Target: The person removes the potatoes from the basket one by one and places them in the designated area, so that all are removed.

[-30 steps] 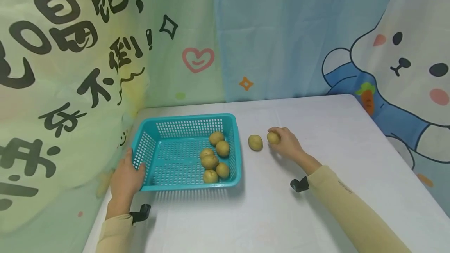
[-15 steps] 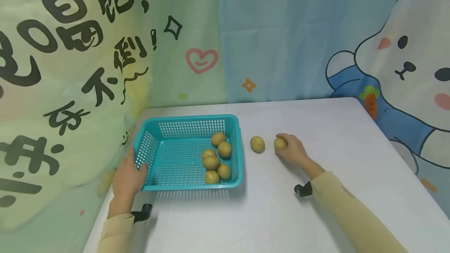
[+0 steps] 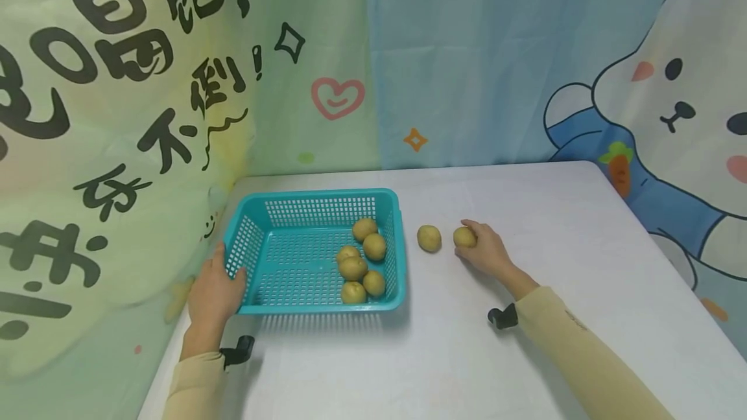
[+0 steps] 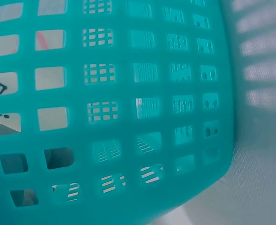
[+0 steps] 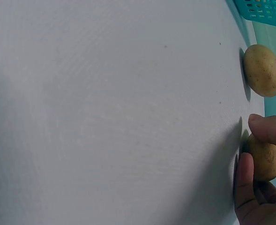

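On the table's left stands a turquoise plastic basket [image 3: 292, 263], its lattice wall [image 4: 75, 93] filling the left wrist view. Several potatoes [image 3: 353, 268] lie together at its right end. My left hand [image 3: 213, 290] holds the basket's left side near the front corner, thumb over the rim. My right hand [image 3: 489, 253] grips one potato [image 3: 464, 237] to the right of the basket. The right wrist view shows thumb and fingers round that potato [image 5: 268, 161], low over or on the cloth. Another potato [image 3: 429, 238] sits alone between basket and right hand.
A white cloth covers the table [image 3: 443, 355]. Behind and to the left hangs a printed curtain [image 3: 455, 70] with lettering and a cartoon animal. Black wrist mounts [image 3: 503, 317] stick out from both sleeves.
Over the second, my right hand and its potato have shifted slightly right, widening the gap to the lone potato. The left hand keeps its hold on the basket. The head view has shifted a little.
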Tool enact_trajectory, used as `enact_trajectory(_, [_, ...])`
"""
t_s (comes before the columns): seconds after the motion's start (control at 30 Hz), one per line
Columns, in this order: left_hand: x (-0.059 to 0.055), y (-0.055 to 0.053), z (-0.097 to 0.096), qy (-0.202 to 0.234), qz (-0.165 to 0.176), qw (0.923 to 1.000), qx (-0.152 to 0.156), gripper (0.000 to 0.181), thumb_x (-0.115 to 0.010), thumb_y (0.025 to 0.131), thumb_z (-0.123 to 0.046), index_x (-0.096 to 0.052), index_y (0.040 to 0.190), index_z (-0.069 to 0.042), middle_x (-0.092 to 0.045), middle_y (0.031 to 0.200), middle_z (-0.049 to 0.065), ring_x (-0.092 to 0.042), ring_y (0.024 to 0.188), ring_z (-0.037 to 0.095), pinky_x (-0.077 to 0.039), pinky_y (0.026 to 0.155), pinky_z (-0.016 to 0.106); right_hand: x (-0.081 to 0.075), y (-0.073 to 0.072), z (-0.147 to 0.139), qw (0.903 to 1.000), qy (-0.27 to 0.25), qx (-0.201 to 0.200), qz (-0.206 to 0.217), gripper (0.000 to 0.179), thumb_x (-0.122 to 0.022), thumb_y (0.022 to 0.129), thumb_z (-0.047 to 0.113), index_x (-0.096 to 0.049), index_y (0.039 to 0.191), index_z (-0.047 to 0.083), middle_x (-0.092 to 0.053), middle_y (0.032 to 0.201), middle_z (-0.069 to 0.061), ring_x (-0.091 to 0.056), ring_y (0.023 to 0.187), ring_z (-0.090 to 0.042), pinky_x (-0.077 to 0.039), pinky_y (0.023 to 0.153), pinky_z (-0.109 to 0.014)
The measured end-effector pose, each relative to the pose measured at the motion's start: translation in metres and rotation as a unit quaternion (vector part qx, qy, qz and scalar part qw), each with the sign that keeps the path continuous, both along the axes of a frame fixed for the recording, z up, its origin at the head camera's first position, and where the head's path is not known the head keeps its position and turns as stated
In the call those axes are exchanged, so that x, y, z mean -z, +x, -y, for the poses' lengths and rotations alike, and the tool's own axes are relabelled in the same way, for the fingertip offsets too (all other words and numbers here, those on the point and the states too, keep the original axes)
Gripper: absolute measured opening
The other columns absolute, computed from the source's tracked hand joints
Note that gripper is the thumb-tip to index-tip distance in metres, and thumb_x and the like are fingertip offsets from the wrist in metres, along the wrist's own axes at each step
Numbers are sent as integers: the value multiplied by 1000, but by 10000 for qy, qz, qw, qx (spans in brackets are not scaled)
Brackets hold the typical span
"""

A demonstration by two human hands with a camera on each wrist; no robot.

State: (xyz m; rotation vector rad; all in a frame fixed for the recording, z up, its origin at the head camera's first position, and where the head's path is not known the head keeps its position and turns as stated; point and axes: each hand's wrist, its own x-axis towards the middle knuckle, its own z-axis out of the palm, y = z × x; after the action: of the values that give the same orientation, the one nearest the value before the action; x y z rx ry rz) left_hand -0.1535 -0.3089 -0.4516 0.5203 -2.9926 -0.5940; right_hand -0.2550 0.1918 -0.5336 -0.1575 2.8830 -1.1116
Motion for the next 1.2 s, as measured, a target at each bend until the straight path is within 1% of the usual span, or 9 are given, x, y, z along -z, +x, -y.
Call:
enact_trajectory(0.17, [-3,2,-1,16,-15,10000,-15,73,-49,97,-28,-14,155,-1,-42,137,34,-53,108,50,-44,82,60,1,6,-6,9999,-66,78,59,71,-73,84,13,-38,144,-4,-47,136,-30,-50,121,-46,-41,100,-56])
enact_trajectory(0.33, [-2,2,-2,47,-5,10000,17,72,-48,97,-28,-14,155,-1,-39,141,35,-51,112,52,-44,85,62,-1,20,-20,9998,-9,150,116,73,-72,84,14,-37,144,-6,-50,133,-32,-52,118,-48,-43,98,-56])
enact_trajectory(0.6, [2,0,3,50,-109,9999,85,74,-49,97,-29,-13,156,-2,-45,132,35,-56,99,47,-46,74,56,-14,47,-37,9978,-172,565,316,65,-64,92,21,-36,145,-5,-45,138,-32,-48,121,-48,-43,96,-57])
enact_trajectory(0.73, [1,-1,4,33,-94,9999,100,73,-49,98,-29,-14,156,-2,-45,132,35,-56,100,48,-46,73,57,-23,56,-23,9917,-652,1089,-199,50,-60,94,16,-47,138,-2,-50,135,-26,-51,118,-43,-46,93,-52])
enact_trajectory(0.83, [2,-2,4,19,-54,9999,88,74,-49,98,-29,-13,156,-2,-43,135,35,-55,103,50,-46,75,58,-33,60,5,9775,-1337,1332,-937,36,-59,92,7,-58,127,-1,-58,126,-19,-56,109,-34,-48,88,-35])
enact_trajectory(0.9, [3,-3,2,13,-44,10000,84,73,-49,98,-29,-14,156,-2,-42,137,35,-54,105,51,-46,77,60,-41,60,29,9642,-1838,1214,-1476,29,-59,90,-1,-63,118,-1,-62,119,-16,-58,103,-31,-47,83,-23])
enact_trajectory(1.0, [1,-4,2,21,-31,10000,80,73,-49,98,-30,-13,156,-2,-41,139,35,-53,109,51,-45,81,61,-53,60,70,9459,-2368,575,-2141,25,-61,86,-9,-66,109,-2,-65,110,-13,-60,96,-30,-47,78,-14])
enact_trajectory(1.1, [0,-4,2,54,15,10000,41,74,-49,98,-29,-12,156,-2,-39,140,35,-51,112,52,-44,84,61,-60,64,107,9317,-2608,-284,-2512,24,-60,85,-12,-67,104,0,-66,106,-11,-62,92,-31,-52,75,-20])
enact_trajectory(1.2, [0,-3,2,53,56,10000,12,74,-48,98,-29,-11,156,-3,-39,140,35,-51,112,51,-44,84,61,-64,70,137,9283,-2504,-1173,-2486,24,-60,85,-9,-67,105,1,-65,107,-10,-63,91,-30,-56,72,-28])
